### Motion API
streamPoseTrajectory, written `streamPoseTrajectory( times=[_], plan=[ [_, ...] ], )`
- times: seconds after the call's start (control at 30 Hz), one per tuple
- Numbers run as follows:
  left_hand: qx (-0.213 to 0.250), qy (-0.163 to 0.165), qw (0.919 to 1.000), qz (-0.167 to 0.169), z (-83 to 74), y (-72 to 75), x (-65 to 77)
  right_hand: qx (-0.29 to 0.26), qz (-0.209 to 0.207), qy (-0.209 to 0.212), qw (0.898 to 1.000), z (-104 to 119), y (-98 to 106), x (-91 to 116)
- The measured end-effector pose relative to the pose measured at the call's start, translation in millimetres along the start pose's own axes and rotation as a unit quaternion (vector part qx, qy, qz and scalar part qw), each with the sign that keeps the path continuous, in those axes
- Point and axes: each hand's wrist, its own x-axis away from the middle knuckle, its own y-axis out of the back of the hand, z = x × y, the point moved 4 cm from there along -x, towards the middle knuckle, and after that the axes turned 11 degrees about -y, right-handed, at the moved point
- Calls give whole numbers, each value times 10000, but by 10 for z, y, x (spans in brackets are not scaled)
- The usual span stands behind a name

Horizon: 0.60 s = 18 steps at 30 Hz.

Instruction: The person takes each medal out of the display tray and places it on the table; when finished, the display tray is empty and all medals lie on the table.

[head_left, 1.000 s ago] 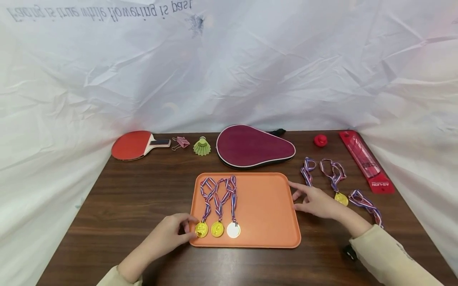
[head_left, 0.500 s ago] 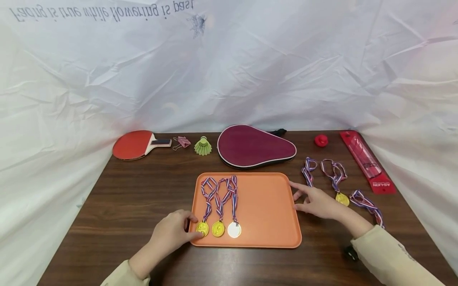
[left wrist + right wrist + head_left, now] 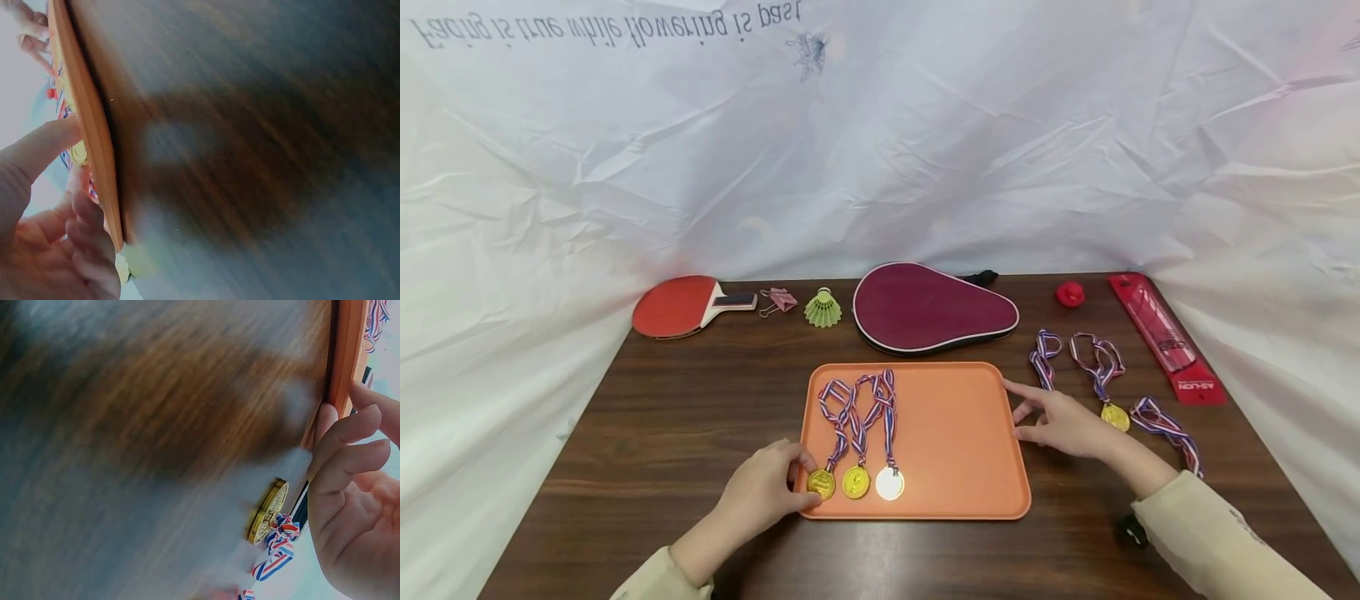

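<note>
On the orange tray [image 3: 951, 442], two gold medals and a silver medal [image 3: 890, 483] lie in a row with striped ribbons stretched away from me. My left hand [image 3: 765, 483] pinches the leftmost gold medal [image 3: 821, 484] between thumb and fingers, at the tray's left rim. The neighbouring gold medal [image 3: 856, 482] lies just right of it. At the opposite side, my right hand [image 3: 1060, 423] touches the tray's right rim, index finger extended toward the upper corner. The right wrist view shows its fingertips against the orange edge [image 3: 347, 356].
Right of the tray lie loose striped ribbons [image 3: 1168, 427] and another gold medal [image 3: 1115, 417]. Along the back are a table tennis bat [image 3: 676, 307], pink binder clip [image 3: 781, 299], shuttlecock [image 3: 823, 308], maroon bat case [image 3: 932, 308], small red object [image 3: 1070, 293] and red package [image 3: 1165, 337].
My left hand has come further over the tray's rim onto the leftmost gold medal. That medal and its ribbon have shifted slightly toward me. My right hand stays at the rim.
</note>
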Motion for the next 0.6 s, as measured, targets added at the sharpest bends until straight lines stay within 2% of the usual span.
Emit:
streamPoseTrajectory(
  times=[0.23, 0.6],
  plan=[
    [690, -374, 9969, 71, -46, 43, 32, -84, -7, -63, 9999, -1, 1, 8],
    [990, -208, 9947, 175, 0, 203, 100, -149, -69, -136, 9998, 1, -22, 16]
  ],
)
